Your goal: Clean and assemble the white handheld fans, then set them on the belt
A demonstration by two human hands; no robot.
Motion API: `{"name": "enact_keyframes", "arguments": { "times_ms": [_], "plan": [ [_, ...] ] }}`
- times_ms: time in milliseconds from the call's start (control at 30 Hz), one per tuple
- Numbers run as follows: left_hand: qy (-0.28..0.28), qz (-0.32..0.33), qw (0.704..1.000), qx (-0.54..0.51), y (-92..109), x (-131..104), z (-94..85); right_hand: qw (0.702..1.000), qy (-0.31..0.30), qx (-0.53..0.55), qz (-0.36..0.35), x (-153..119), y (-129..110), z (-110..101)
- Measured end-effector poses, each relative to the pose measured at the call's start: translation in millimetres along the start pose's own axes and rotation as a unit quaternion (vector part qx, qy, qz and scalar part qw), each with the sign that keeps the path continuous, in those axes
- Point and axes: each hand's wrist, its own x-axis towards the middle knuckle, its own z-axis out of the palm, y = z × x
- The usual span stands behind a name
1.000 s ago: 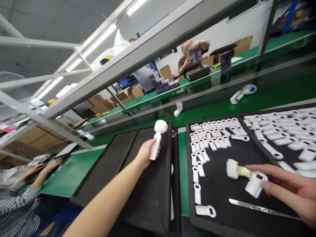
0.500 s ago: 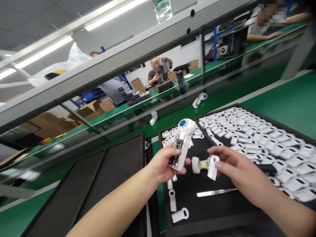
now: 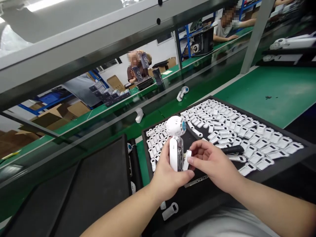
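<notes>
My left hand [image 3: 166,179] is wrapped round the white handle of a round-headed handheld device [image 3: 175,126], held upright. The blue disc on its head faces right, and the handle's right side is open, showing its inside. Between thumb and fingers, my right hand [image 3: 213,164] pinches a small white plastic cover piece [image 3: 187,161] at that open side; I cannot tell whether the two touch. Under the hands, metal tweezers [image 3: 197,181] lie on the black tray, partly hidden.
A black tray [image 3: 300,158] holds many white oblong shells [image 3: 263,143] and a black-handled tool [image 3: 232,149]. On the left stands another black tray [image 3: 98,174]. A similar device [image 3: 182,93] and a white curved part [image 3: 139,115] lie behind. People work beyond the metal frame [image 3: 98,39].
The device has turned, so its blue disc now faces right and it stands more upright. My right hand has brought the cover piece left to the handle. The view has shifted right.
</notes>
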Motion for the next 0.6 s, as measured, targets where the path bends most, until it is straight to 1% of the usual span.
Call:
{"name": "enact_keyframes", "arguments": {
  "times_ms": [67,133,200,300,333,367,400,433,467,500,533,567,600],
  "plan": [
    [0.018,-0.022,0.999,0.019,-2,-3,1.1,1.000,0.002,-0.008,-0.004,1,4,3],
    [0.018,-0.032,0.998,0.041,-5,-7,0.6,1.000,-0.001,-0.017,-0.001,2,6,4],
    [0.018,-0.032,0.997,0.062,-9,-9,-1.1,0.999,0.001,-0.033,0.002,2,7,7],
    [0.045,-0.013,0.995,0.084,-13,-8,-4.1,0.997,0.005,-0.073,-0.008,3,10,8],
    [0.058,-0.001,0.995,0.086,-13,-6,-5.1,0.995,0.002,-0.098,-0.024,5,11,6],
    [0.070,0.010,0.994,0.082,-13,-4,-6.1,0.989,-0.006,-0.140,-0.056,7,13,2],
    [0.078,0.016,0.994,0.071,-12,-1,-7.2,0.974,-0.018,-0.203,-0.103,11,14,-5],
    [0.083,0.017,0.995,0.052,-11,2,-8.6,0.946,-0.031,-0.283,-0.158,16,17,-14],
    [0.084,0.015,0.996,0.024,-8,5,-10.3,0.903,-0.045,-0.372,-0.210,21,20,-26],
    [0.083,0.011,0.996,-0.009,-6,8,-12.4,0.849,-0.060,-0.460,-0.252,26,23,-39],
    [0.080,0.006,0.996,-0.043,-3,11,-14.7,0.793,-0.076,-0.538,-0.276,32,28,-52],
    [0.076,0.003,0.994,-0.076,0,13,-17.4,0.740,-0.094,-0.603,-0.283,37,32,-65],
    [0.074,0.004,0.992,-0.104,3,15,-20.1,0.695,-0.114,-0.652,-0.281,42,36,-77]
  ]
}}
